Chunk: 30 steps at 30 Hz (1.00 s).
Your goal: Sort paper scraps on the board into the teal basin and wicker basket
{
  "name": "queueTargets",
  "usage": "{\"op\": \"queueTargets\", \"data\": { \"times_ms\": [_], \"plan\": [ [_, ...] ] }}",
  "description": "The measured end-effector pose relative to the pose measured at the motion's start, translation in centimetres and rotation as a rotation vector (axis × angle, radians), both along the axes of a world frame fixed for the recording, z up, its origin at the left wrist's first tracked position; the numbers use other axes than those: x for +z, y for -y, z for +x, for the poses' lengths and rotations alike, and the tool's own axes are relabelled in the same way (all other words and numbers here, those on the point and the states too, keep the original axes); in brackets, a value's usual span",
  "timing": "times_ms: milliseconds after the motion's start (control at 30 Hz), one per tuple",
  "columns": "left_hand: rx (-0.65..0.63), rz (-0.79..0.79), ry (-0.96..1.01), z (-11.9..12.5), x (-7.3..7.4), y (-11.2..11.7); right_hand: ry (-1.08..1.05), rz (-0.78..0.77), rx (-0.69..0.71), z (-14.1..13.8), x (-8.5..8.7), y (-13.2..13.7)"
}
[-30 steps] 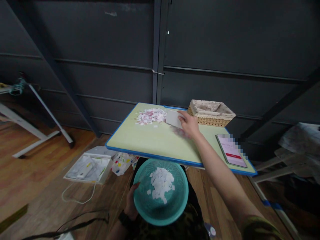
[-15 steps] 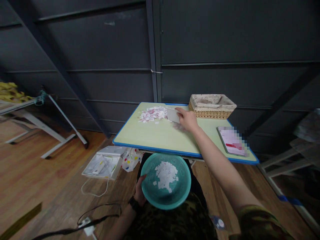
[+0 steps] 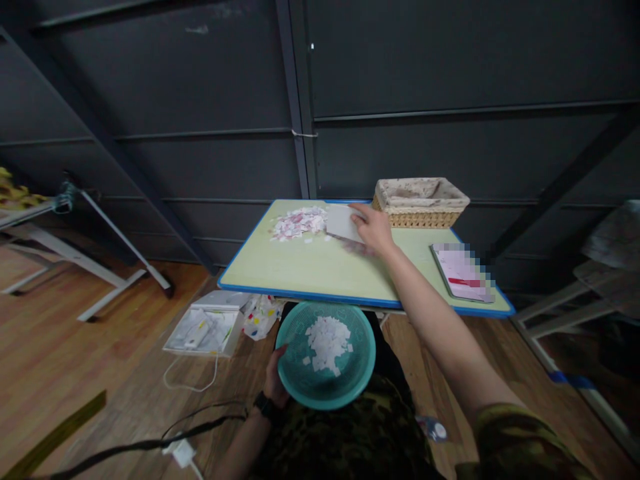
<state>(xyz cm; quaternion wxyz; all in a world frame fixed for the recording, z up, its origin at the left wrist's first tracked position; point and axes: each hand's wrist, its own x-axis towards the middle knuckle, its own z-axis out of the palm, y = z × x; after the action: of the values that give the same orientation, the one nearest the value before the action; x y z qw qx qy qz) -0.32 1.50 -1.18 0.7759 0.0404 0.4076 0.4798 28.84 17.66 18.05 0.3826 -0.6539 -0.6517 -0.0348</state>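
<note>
My left hand (image 3: 275,377) grips the left rim of a round teal plastic basket (image 3: 295,387) on my lap, just below the table edge. A heap of small white paper pieces (image 3: 329,341) lies inside it. Out over the pale green table (image 3: 310,267), my right hand (image 3: 374,229) pinches a flat, pale grey-white card-like scraper (image 3: 345,223), tilted on the tabletop. Its left edge meets a pile of small white and pinkish paper pieces (image 3: 300,223). More pinkish bits show below the scraper, partly hidden by it and my hand.
A cloth-lined wicker basket (image 3: 420,218) stands at the table's back right. Nearer on the right lies a tablet-like device (image 3: 463,273). An open white box (image 3: 204,330), a dotted plastic bag (image 3: 261,317) and a power plug (image 3: 181,452) with cables are on the floor at left.
The view has shifted slightly, so everything sits a little further left and higher. My right hand still holds the scraper by the pile; my left hand stays on the teal basket.
</note>
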Motion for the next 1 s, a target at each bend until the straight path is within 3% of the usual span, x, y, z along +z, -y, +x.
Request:
{"op": "queueTargets", "data": {
  "times_ms": [100,300,500,567,867,1000],
  "plan": [
    [0.020,0.007,-0.028,0.0,0.0,0.0,0.001,-0.017,-0.030,0.1,0.0,0.0],
    [0.017,0.012,-0.001,0.1,0.2,0.1,-0.035,0.021,0.061,0.1,-0.3,-0.2],
    [-0.008,-0.008,-0.006,0.0,0.5,0.1,-0.035,0.022,-0.205,1.0,0.5,0.0],
    [-0.013,0.008,0.000,0.0,0.5,0.1,-0.026,0.013,-0.234,1.3,0.8,0.1],
    [0.016,0.008,-0.012,-0.1,0.2,0.1,0.027,-0.023,-0.200,1.2,0.7,0.1],
    [0.000,0.003,0.014,0.1,0.4,0.1,0.010,-0.047,-0.083,0.9,0.5,-0.2]
  ]
}}
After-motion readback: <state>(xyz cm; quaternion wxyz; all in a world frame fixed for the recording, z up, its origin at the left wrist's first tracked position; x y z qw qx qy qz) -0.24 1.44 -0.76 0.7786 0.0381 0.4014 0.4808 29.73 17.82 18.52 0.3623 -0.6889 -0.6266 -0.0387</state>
